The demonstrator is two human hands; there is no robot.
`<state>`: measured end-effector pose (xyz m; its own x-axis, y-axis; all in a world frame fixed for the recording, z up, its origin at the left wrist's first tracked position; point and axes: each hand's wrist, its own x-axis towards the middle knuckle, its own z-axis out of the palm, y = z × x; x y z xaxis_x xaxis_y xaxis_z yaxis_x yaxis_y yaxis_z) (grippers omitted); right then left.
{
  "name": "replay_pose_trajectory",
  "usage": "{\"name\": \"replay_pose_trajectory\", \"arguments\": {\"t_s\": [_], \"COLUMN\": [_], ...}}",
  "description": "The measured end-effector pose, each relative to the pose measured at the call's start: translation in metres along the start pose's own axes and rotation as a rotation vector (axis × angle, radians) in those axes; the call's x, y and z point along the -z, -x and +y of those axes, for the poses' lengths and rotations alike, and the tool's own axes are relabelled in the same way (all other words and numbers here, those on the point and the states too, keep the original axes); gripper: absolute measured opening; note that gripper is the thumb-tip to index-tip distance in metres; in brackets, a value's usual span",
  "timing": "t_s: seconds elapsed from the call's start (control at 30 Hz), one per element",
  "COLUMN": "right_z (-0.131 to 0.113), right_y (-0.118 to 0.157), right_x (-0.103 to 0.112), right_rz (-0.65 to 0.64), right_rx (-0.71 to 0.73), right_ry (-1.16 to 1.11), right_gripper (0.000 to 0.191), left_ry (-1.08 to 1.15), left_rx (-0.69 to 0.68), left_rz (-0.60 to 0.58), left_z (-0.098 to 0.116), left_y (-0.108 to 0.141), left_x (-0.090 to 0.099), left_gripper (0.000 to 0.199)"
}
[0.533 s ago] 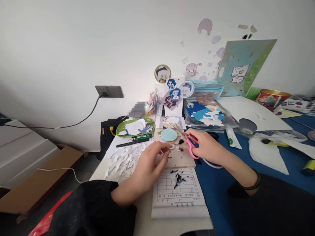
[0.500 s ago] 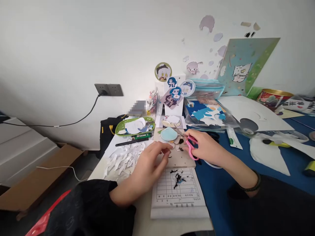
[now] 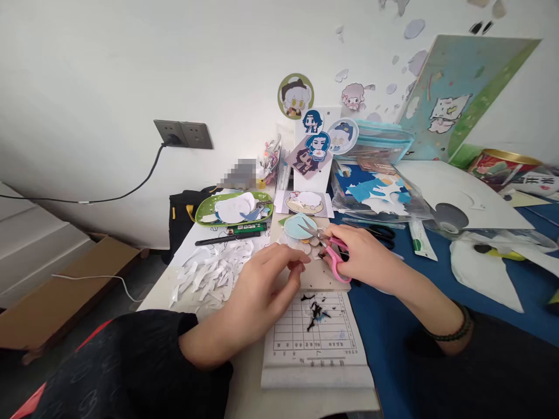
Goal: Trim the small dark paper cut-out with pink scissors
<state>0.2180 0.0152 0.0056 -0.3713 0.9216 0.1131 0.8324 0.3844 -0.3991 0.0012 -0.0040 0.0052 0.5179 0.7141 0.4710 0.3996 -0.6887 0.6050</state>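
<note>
My right hand [image 3: 362, 256] is closed round the handles of pink scissors [image 3: 335, 262], whose blades are parted over a light blue paper piece [image 3: 300, 226]. That piece lies on a small pile of cut paper shapes. My left hand [image 3: 266, 285] hovers just left of the pile, thumb and fingers curved and a little apart, with nothing visible between them. Below the hands, black scraps [image 3: 316, 313] lie on a printed form pad [image 3: 323, 369]. White paper strips [image 3: 209, 273] are heaped to the left of my left hand.
A green tray [image 3: 203, 214] of paper pieces stands at the back left, with a black pen [image 3: 227, 238] before it. Character cutouts [image 3: 318, 145] lean at the back. Black scissors [image 3: 383, 234], a white tube [image 3: 423, 240] and a plastic bag [image 3: 379, 192] lie on the right.
The view has shifted, and the scissors' blades have opened wider and now lie over the light blue paper. My left hand keeps nearly the same pose.
</note>
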Motion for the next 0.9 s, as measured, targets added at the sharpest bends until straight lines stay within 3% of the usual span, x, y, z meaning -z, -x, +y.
{"name": "replay_pose_trajectory", "arguments": {"t_s": [0.17,0.27,0.37,0.5,0.7,0.83,0.9], "right_z": [-0.004,-0.011,-0.024,-0.042,-0.051,-0.042,-0.034], "right_y": [0.001,0.006,0.013,0.021,0.025,0.023,0.019], "right_x": [0.005,0.010,0.014,0.012,0.008,0.010,0.010], "right_rz": [0.026,0.078,0.123,0.160,0.153,0.126,0.135], "right_rx": [-0.004,-0.017,0.004,0.064,0.031,-0.062,-0.096], "right_ry": [-0.074,-0.132,-0.196,-0.277,-0.435,-0.649,-0.754], "right_gripper": [0.009,0.014,0.019,0.028,0.030,0.014,0.008], "left_ry": [0.006,0.024,0.056,0.243,0.480,0.343,0.206], "left_rx": [0.035,0.162,0.306,0.401,0.421,0.405,0.285], "left_rz": [-0.002,-0.006,-0.076,-0.202,-0.220,-0.190,-0.082], "left_z": [0.000,0.001,0.006,0.011,0.008,0.008,0.013], "left_y": [0.000,-0.003,-0.008,-0.011,-0.010,-0.009,-0.005], "left_x": [0.001,0.003,0.007,0.010,0.002,0.003,0.010], "left_gripper": [0.018,0.016,0.019,0.031,0.027,0.027,0.023]}}
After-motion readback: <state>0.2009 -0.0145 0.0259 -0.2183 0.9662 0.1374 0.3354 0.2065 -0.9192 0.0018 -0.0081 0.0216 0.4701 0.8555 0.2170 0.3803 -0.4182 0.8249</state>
